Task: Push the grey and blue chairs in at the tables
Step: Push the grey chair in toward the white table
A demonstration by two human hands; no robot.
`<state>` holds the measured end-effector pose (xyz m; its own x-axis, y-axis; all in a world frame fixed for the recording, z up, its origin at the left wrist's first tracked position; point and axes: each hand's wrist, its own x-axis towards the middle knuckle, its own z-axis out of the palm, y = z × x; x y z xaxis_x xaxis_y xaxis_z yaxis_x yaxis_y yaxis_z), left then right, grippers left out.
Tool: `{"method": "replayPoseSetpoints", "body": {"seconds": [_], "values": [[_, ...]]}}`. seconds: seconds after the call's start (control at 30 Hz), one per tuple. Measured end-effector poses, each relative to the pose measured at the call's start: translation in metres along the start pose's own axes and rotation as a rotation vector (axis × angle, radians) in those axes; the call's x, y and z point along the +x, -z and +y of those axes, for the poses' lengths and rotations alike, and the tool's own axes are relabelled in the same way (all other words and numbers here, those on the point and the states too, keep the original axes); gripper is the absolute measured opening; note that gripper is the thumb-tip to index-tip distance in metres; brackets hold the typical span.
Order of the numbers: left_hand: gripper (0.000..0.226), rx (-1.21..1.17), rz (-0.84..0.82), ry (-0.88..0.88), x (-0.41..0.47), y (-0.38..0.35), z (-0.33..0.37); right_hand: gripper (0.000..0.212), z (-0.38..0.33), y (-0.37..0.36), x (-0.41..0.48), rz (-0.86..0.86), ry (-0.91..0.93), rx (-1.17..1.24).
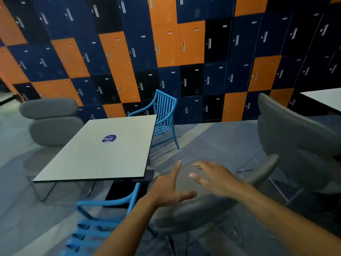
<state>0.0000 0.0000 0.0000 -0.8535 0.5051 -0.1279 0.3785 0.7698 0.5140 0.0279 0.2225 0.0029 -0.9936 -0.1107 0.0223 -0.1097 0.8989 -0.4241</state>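
Observation:
A square grey table with a round purple sticker stands at centre left. A blue slatted chair sits at its far right corner, and another blue chair sits at its near edge, seat partly under. A grey padded chair stands at the table's far left. A grey chair with curved back and armrest stands on the right, turned away from the table. My left hand and my right hand hover open above that chair's seat, fingers spread, holding nothing.
A wall of blue, black and orange lockers runs across the back. A second table's white corner shows at the right edge. Grey carpet floor lies between the table and the lockers.

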Motion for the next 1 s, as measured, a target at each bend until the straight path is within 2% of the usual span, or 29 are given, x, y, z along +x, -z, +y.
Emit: {"method": "replayPoseSetpoints", "body": {"seconds": [0.1, 0.3, 0.5, 0.6, 0.7, 1.0], "values": [[0.126, 0.02, 0.017, 0.022, -0.013, -0.014, -0.009, 0.067, 0.004, -0.02, -0.007, -0.015, 0.048, -0.091], [0.116, 0.068, 0.055, 0.022, -0.032, -0.044, -0.026, 0.082, 0.005, -0.053, -0.021, -0.098, 0.062, -0.133], [0.103, 0.118, 0.088, 0.024, -0.043, -0.07, -0.03, 0.077, 0.011, -0.076, -0.035, -0.158, 0.069, -0.157], [0.087, 0.175, 0.163, -0.019, -0.043, -0.073, -0.03, 0.075, 0.017, -0.082, -0.036, -0.09, 0.081, -0.175], [0.076, 0.171, 0.144, -0.051, -0.04, -0.071, -0.035, 0.078, 0.022, -0.087, -0.035, -0.018, 0.107, -0.205], [0.065, 0.226, 0.198, -0.109, -0.03, -0.076, -0.049, 0.074, 0.036, -0.095, -0.025, 0.223, 0.215, -0.235]]}}
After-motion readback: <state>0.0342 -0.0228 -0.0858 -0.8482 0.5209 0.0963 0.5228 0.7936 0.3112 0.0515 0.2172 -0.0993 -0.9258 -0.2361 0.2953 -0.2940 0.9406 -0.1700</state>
